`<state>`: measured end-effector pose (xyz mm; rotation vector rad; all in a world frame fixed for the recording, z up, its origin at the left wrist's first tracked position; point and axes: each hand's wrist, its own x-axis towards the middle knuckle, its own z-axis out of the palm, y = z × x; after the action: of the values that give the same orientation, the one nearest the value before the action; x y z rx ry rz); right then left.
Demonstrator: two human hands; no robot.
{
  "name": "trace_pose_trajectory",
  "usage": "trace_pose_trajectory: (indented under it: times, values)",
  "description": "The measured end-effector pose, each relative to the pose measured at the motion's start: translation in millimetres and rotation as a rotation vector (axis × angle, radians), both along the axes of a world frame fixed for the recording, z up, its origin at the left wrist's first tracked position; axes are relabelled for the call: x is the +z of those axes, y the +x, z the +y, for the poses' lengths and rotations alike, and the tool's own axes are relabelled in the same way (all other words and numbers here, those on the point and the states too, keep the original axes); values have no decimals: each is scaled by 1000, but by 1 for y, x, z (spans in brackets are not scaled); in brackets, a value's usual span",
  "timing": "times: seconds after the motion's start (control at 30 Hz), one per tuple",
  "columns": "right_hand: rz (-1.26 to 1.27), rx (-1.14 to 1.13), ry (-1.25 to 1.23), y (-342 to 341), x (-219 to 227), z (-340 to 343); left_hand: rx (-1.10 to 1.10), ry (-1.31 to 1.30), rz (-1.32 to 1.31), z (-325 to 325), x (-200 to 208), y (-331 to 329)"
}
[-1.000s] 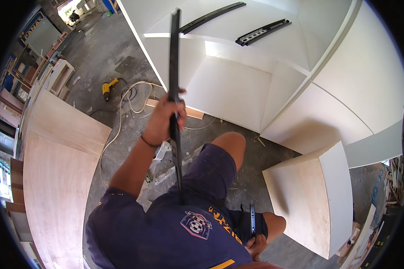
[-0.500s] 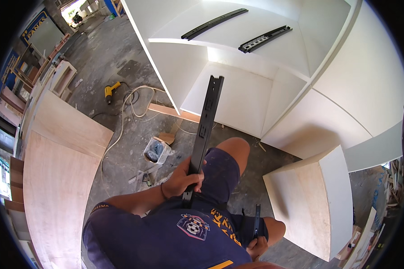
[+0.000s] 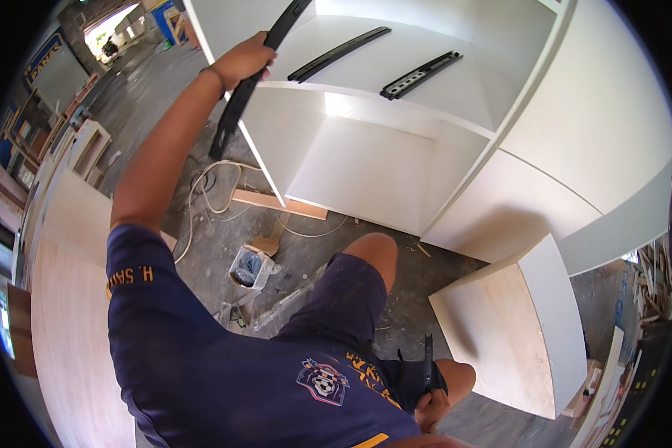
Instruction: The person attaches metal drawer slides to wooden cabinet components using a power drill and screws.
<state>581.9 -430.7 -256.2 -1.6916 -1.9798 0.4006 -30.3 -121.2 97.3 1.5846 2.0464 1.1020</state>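
My left arm reaches up and forward. My left hand (image 3: 245,61) is closed around a long black drawer slide (image 3: 233,116), held slanting in front of the left side wall of a white cabinet (image 3: 373,160). Two more black slides lie on the cabinet's upper shelf (image 3: 455,97): a long one (image 3: 340,54) and, to its right, one with a row of holes (image 3: 422,75). Low by my right knee, my right hand (image 3: 431,411) grips a narrow dark slide member (image 3: 428,362), which stands upright. Its lower end is hidden by the fingers.
A small box of bagged hardware (image 3: 252,269) sits on the concrete floor by my leg. Beyond it lie a wood strip (image 3: 280,204) and a coiled pale cord (image 3: 192,224). Plywood panels (image 3: 75,321) stand at left, a wood-and-white box piece (image 3: 500,321) at right.
My left hand has carried the long slide from in front of my chest up and left to the cabinet's edge. My right hand stays almost in place. The yellow power tool is now hidden.
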Motion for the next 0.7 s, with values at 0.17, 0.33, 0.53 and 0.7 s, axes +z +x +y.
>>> trace_pose_trajectory:
  times: [0.17, 0.33, 0.53, 0.7]
  values:
    - [-35, -116, 29, -4, 19, -8, 15, 214, 762, 142, -63, -82]
    - [84, -73, 28, 13, 36, 2, -333, 290, 1698, 205, -69, -269]
    - [-353, -159, 274, 71, 178, 43, -211, -103, 972, 279, -106, -197]
    - [-665, -160, 175, 99, 251, 109, -91, -194, 606, 263, -92, -143]
